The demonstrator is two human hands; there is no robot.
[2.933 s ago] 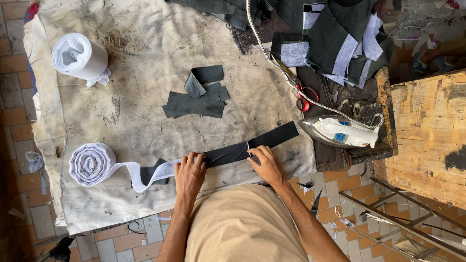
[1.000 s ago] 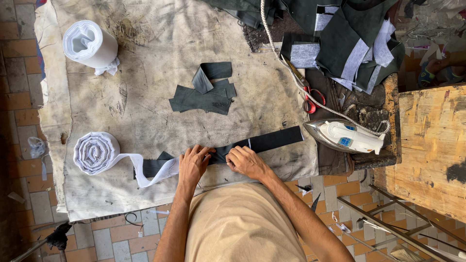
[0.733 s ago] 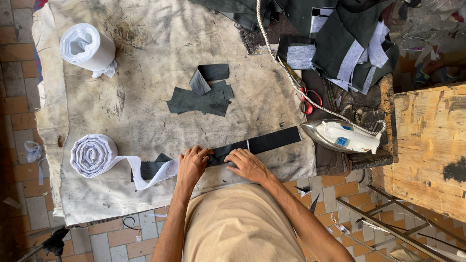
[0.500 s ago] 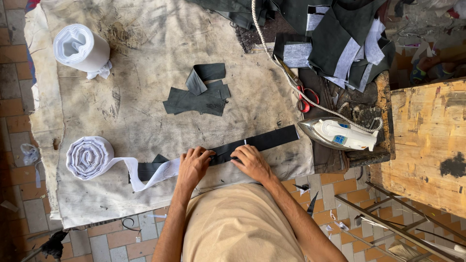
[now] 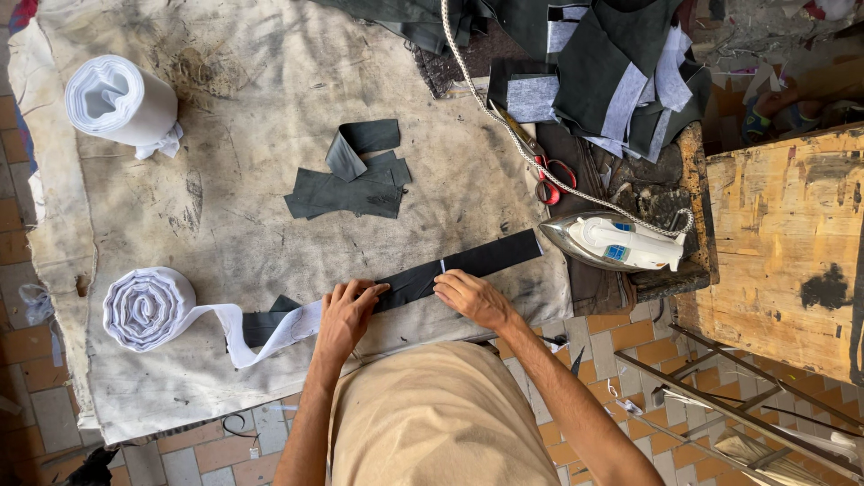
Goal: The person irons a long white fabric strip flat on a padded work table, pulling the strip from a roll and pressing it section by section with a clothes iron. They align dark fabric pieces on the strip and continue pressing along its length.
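Both hands press a dark fabric strip flat on the bench.

Low centre, the left hand and right hand lie flat, fingers together, on the dark strip, where white tape leads from a roll. Further up lie dark offcuts; an iron sits right.

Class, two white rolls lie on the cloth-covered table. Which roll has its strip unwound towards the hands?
The flat spiral roll nearer the person; its strip runs to the left hand. The upright roll stands apart.
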